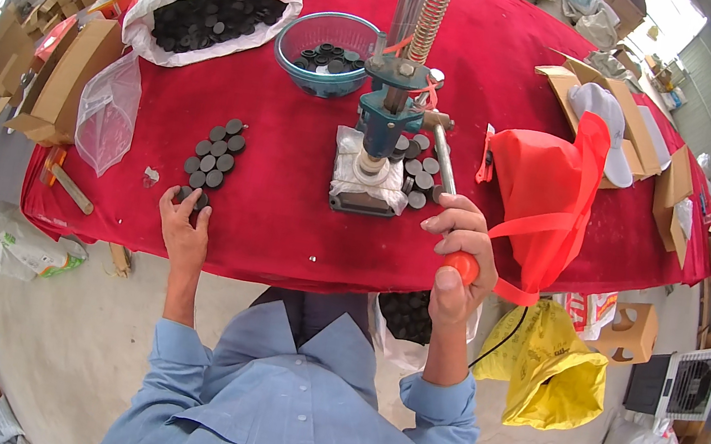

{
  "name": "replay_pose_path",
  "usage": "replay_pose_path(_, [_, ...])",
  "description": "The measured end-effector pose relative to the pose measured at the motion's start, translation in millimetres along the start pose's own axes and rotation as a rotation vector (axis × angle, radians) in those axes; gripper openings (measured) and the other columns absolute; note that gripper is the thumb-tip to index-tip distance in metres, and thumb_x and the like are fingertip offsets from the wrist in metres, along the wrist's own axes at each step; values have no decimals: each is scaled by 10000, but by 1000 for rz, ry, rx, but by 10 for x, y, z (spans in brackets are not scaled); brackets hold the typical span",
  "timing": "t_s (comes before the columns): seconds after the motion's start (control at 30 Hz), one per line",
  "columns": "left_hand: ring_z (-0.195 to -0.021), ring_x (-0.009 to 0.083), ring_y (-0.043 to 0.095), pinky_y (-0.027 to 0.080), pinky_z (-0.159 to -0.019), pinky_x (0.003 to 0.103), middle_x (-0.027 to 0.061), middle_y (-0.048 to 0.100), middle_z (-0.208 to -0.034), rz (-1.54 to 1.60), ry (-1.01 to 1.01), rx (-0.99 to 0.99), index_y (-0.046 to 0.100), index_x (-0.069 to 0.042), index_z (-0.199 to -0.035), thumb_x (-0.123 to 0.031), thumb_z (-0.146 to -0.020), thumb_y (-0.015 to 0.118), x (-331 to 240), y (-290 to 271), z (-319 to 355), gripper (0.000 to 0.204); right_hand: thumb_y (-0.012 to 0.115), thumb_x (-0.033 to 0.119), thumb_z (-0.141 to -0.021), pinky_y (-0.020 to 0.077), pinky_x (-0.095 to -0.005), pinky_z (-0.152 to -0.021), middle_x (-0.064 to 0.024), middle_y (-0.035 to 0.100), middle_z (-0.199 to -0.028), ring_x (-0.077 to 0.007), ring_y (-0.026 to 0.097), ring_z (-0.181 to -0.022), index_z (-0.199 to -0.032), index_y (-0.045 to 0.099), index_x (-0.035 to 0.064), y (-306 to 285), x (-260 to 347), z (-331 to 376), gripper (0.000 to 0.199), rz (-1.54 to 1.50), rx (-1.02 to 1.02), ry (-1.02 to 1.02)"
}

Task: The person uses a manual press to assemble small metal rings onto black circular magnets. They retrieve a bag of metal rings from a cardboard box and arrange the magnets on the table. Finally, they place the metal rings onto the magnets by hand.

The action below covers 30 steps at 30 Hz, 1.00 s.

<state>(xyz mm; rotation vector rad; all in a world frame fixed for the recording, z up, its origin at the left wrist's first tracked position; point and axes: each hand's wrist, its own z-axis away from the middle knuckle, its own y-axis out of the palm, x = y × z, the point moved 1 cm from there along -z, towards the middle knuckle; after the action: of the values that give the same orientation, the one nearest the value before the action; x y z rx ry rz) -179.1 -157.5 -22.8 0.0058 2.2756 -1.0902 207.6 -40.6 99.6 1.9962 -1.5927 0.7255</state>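
Observation:
My left hand (185,227) is at the near end of a double row of round black caps (219,148), its thumb and fingers closed about a black cap (201,200). My right hand (465,260) is wrapped round the red knob (461,266) of a metal lever (445,157). That lever belongs to a hand press (391,113) with a green body, a steel column and a coil spring. The press's pale round ram tip is lowered onto its plastic-wrapped base (365,198), hiding whatever is under it. More black caps (421,177) lie right of the base.
A blue-green plastic basin (321,81) with caps stands behind the press. Left of it, a white sack (151,30) spills black caps. A hammer (71,189) lies at the left edge. On the right are a red bag (540,171), a grey cap (610,122) and cardboard boxes (671,207).

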Motion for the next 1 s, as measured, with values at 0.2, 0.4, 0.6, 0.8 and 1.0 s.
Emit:
replay_pose_path(0.2, [-1169, 328, 615, 554, -932, 401, 175, 467, -1452, 54, 113, 43, 699, 2, -1243, -27, -881, 794, -384, 64, 110, 375, 693, 303, -921, 477, -512, -1023, -152, 677, -1003, -365, 621, -1164, -922, 604, 41, -35, 47, -36, 277, 40, 53, -19])
replay_pose_path(0.4, [-865, 230, 674, 558, -742, 332, 144, 650, -1202, 209, 140, 182, 703, 0, -1188, -25, -867, 807, -759, 309, 54, 338, 704, 283, -901, 514, -489, -967, -156, 673, -959, -365, 635, -1127, -902, 605, 32, -67, 62, -88, 269, 67, 99, -45])
replay_pose_path(0.6, [-762, 109, 638, 543, -686, 265, 82, 733, -996, 526, 101, 221, 641, -7, -1286, -51, -815, 876, -1470, 783, -262, 528, 699, 221, -866, 537, -443, -902, -146, 664, -921, -345, 656, -1021, -886, 617, 20, -73, 127, -294, 218, 45, 126, -68])
replay_pose_path(0.8, [-719, 140, 641, 545, -651, 288, 102, 737, -1004, 518, 181, 283, 593, -12, -1330, -92, -780, 910, -1897, 1140, -459, 640, 688, 195, -893, 516, -375, -888, -104, 633, -873, -234, 643, -920, -921, 642, -2, -6, 294, -823, 204, -52, 94, 105])
replay_pose_path(1.0, [-709, 109, 646, 549, -641, 274, 108, 758, -998, 539, 176, 284, 603, -18, -1326, -102, -764, 929, -1883, 1213, -469, 655, 708, 306, -956, 479, -234, -621, -9, 662, -744, -63, 600, -669, -879, 673, 2, 75, 263, -1299, 316, -67, -23, 268])
